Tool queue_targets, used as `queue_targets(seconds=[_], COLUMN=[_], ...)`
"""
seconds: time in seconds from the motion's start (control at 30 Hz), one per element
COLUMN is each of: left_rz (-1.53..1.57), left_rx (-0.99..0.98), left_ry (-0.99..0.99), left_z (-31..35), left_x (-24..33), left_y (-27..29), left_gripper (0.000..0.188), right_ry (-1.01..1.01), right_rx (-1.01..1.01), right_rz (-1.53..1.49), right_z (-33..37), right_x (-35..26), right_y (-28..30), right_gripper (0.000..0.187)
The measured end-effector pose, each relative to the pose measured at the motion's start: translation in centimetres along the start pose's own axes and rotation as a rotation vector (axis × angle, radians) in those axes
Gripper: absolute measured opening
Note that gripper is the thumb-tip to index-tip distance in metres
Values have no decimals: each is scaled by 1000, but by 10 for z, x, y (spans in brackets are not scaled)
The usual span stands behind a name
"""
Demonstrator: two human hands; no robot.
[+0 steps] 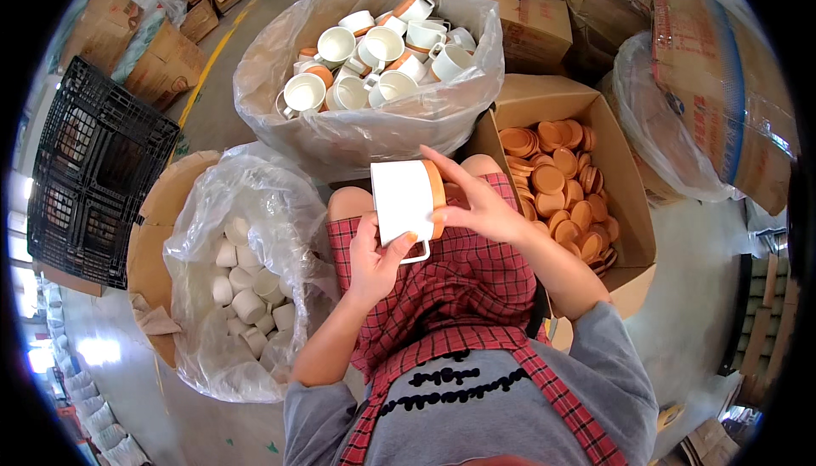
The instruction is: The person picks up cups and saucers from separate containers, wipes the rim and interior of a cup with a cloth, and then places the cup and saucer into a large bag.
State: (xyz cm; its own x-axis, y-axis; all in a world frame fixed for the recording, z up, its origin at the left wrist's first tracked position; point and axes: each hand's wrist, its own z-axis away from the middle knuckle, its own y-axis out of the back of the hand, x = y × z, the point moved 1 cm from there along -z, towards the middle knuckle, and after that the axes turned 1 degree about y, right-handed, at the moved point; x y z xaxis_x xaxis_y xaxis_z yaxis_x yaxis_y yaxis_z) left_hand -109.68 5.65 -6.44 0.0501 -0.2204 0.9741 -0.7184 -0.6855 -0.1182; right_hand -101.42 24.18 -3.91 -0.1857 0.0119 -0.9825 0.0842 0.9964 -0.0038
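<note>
Item: one white mug, held on its side above a red checked apron; we record its handle on the near side, its orange base at the right end. Left hand: fingers curled around the mug's white wall. Right hand: fingers parted just enough to grip the orange base. Beyond the mug, we list a plastic bag of white mugs, some orange-based; right of it, a cardboard carton of orange discs; left of it, a plastic-lined carton of white cups.
</note>
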Motion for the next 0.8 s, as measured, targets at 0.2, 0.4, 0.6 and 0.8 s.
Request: queue_targets(seconds=[0.2,0.4,0.6,0.8], left_rz=[593,-180,178,383], left_rx=[160,-18,191,89], left_ry=[348,-29,123,285], left_z=[-16,11,13,8], left_x=[10,-6,-14,-10], left_y=[12,22,35,43], left_gripper=[35,34,28,42], right_ry=[591,-239,274,376], right_rx=[-165,-18,-71,-114], right_rz=[1052,-227,677,818], right_z=[-8,-6,-31,-41], right_x=[-3,5,-3,-5], right_y=[-8,-14,-32,-41], right_gripper=[94,119,101,90])
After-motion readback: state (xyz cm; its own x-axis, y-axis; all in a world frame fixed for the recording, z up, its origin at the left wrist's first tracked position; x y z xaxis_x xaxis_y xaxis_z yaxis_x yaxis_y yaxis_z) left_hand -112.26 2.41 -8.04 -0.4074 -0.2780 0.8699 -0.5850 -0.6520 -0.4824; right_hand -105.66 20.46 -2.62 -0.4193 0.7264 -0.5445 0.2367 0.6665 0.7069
